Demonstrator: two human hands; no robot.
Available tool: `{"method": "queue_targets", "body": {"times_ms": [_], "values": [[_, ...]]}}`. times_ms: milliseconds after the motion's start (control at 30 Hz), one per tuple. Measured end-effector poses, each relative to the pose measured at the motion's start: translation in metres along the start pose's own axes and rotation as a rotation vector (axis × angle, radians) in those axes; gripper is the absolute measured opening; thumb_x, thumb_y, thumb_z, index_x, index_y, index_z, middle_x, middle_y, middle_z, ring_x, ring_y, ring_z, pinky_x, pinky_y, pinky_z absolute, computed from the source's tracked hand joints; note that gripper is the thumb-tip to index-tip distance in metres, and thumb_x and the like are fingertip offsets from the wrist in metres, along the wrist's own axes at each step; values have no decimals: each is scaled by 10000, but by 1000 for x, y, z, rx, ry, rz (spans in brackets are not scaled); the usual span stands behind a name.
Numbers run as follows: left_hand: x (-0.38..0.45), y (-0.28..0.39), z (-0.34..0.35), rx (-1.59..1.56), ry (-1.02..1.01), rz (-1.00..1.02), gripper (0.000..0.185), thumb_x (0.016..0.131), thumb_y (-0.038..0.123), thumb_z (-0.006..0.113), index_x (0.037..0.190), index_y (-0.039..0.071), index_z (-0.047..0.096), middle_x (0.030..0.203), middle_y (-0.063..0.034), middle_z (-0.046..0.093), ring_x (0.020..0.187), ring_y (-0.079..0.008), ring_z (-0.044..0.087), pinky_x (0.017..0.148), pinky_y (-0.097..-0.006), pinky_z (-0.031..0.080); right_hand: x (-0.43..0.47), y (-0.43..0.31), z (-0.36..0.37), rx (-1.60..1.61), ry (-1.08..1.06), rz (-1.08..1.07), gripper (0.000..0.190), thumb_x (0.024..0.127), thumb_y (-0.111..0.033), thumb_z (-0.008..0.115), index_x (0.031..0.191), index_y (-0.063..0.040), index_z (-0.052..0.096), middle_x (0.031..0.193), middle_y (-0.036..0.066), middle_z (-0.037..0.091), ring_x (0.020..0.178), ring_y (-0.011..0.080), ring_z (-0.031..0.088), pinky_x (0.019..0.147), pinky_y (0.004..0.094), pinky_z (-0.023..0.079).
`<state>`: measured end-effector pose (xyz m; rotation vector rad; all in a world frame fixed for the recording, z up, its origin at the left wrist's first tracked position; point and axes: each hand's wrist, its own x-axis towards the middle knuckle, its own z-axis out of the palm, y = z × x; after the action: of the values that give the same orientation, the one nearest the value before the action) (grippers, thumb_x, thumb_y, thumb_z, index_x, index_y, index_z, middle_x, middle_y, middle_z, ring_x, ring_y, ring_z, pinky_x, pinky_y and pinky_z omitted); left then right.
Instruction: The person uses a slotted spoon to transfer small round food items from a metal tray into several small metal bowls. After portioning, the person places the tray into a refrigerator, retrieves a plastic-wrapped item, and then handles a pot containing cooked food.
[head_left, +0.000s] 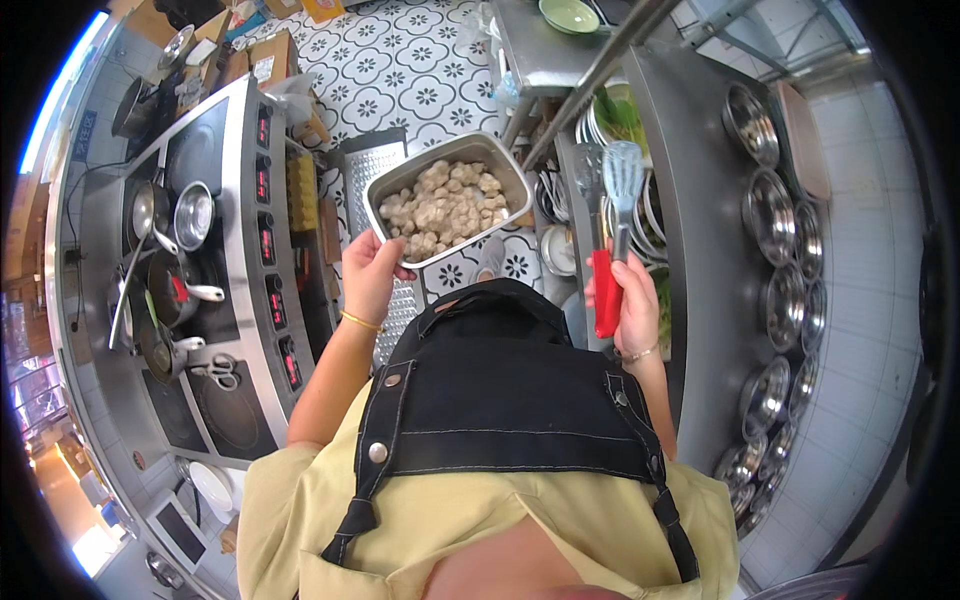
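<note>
My left hand (373, 270) grips the near left corner of a rectangular metal pan (517, 174), its thumb over the rim. Pale, lumpy pieces of food (442, 206) lie inside the pan, which is held out over the tiled floor. On the right, my right hand (631, 300) is closed around two upright utensils. One is a slotted spatula (624, 180) with a pale head and a metal shank; the other has a red handle (607, 300), and its darker head is partly hidden beside the spatula.
Left stands a cooktop (238, 172) with several pans, a metal bowl (194, 215) and scissors (220, 371). Along the right runs a steel counter (712, 247) with several metal bowls (769, 217) by the wall. Plates and leafy greens (619, 112) sit on a shelf below it. Cardboard boxes (271, 64) stand ahead.
</note>
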<state>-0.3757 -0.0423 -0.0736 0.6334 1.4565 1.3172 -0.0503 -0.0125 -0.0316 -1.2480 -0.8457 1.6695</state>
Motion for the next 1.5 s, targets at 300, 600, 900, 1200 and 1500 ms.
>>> {"method": "queue_targets", "body": {"times_ms": [300, 600, 900, 1200, 1500], "values": [[107, 42, -26, -93, 329, 66, 56, 892, 39, 588, 895, -5, 623, 741, -39, 646, 491, -73, 549, 486, -222, 510, 295, 30, 67, -121, 153, 143, 425, 960, -315, 556, 1288, -97, 397, 913, 109, 552, 551, 225, 619, 451, 347, 538], [229, 71, -57, -180, 514, 52, 58, 897, 35, 574, 846, 15, 595, 695, -38, 633, 463, -71, 533, 457, -217, 488, 504, 53, 51, -24, 628, 132, 599, 874, -344, 653, 1294, -26, 370, 1135, 155, 548, 885, 264, 617, 546, 393, 551], [443, 150, -90, -94, 242, 70, 47, 864, 15, 575, 881, -15, 608, 676, -21, 601, 476, -73, 537, 448, -208, 476, 558, 46, 13, -326, 1078, 124, 642, 844, -259, 684, 1386, -68, 398, 1121, 126, 603, 937, 262, 617, 800, 384, 529], [657, 270, -50, 94, -333, -139, 83, 804, 16, 621, 871, -27, 643, 643, -18, 615, 482, -71, 555, 432, -208, 467, 628, -116, 301, 322, -184, 120, 556, 993, -418, 467, 1413, -64, 382, 1295, 126, 559, 1195, 227, 526, 977, 392, 444], [869, 295, 49, 270, -652, -54, 247, 893, 260, 642, 817, 25, 644, 675, -39, 633, 581, -116, 616, 518, -276, 502, 857, -104, 216, 283, -31, 191, 393, 810, -267, 569, 1117, -23, 593, 1125, 135, 607, 1074, 273, 582, 940, 424, 461]]}}
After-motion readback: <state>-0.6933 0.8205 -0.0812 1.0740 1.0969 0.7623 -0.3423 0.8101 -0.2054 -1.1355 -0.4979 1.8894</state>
